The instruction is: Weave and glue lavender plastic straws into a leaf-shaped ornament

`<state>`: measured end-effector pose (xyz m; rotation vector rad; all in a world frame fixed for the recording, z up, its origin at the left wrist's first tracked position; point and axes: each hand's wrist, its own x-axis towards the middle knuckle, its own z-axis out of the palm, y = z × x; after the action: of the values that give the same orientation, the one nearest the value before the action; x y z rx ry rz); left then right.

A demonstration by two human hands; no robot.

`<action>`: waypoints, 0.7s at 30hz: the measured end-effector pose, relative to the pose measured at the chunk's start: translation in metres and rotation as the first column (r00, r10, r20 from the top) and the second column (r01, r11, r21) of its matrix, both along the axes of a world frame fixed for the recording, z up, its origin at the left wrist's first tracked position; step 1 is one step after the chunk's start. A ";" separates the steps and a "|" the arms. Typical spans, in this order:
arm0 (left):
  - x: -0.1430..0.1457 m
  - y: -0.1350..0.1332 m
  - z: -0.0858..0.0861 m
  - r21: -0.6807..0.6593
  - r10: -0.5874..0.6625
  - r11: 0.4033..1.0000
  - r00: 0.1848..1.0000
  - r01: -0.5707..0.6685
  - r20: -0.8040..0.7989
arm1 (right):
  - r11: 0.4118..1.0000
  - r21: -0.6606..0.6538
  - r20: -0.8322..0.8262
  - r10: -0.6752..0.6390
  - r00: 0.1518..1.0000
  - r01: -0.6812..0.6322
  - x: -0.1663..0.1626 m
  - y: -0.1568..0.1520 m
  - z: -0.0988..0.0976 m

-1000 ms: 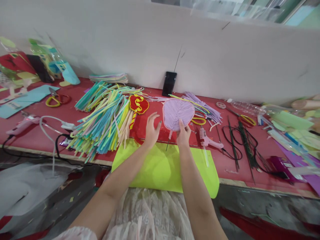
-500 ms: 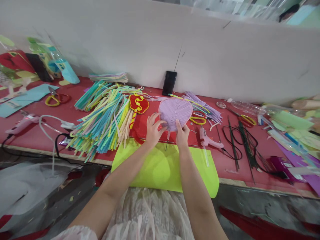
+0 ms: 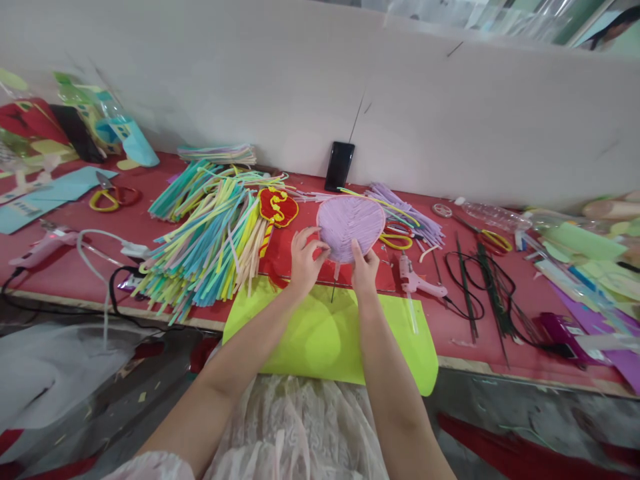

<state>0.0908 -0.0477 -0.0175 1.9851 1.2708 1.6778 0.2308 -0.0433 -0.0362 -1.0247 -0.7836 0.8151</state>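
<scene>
A round lilac woven piece (image 3: 350, 225) made of straws, with a pink rim and a thin dark wire stem, is held between both hands above the red sheet (image 3: 285, 261). My left hand (image 3: 304, 261) pinches its lower left edge with curled fingers. My right hand (image 3: 365, 272) grips its lower edge, thumb pressed on the face. Beneath my wrists lies a lime green sheet (image 3: 320, 337) that hangs over the table's front edge.
A big heap of coloured straws (image 3: 210, 233) lies left, with a red and yellow ornament (image 3: 277, 207). A pink glue gun (image 3: 417, 280), scissors (image 3: 397, 240), lilac straws (image 3: 405, 210), dark wires (image 3: 475, 280) and a phone (image 3: 339, 167) against the wall sit right and behind.
The lilac piece turned and tilted lower toward the table. My left hand, open and apart a second ago, has closed on the piece's left edge.
</scene>
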 end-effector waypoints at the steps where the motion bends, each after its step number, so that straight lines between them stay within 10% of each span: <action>1: 0.000 0.000 0.001 -0.005 0.009 1.000 1.000 -0.008 0.013 | 1.000 0.005 -0.007 0.001 1.000 -0.001 0.000 0.000 0.000; 10: -0.006 0.004 0.000 -0.248 0.127 0.968 0.926 -0.038 0.357 | 1.000 0.022 -0.252 0.005 0.968 0.000 -0.001 -0.002 0.012; 21: 0.009 0.015 -0.012 -0.347 -0.195 0.765 0.709 0.542 0.678 | 1.000 0.011 -0.288 0.006 0.958 -0.003 0.001 -0.002 0.014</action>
<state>0.0999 -0.0329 -0.0300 1.1221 0.8502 1.3747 0.2316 -0.0455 -0.0218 -0.8699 -0.5401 0.9391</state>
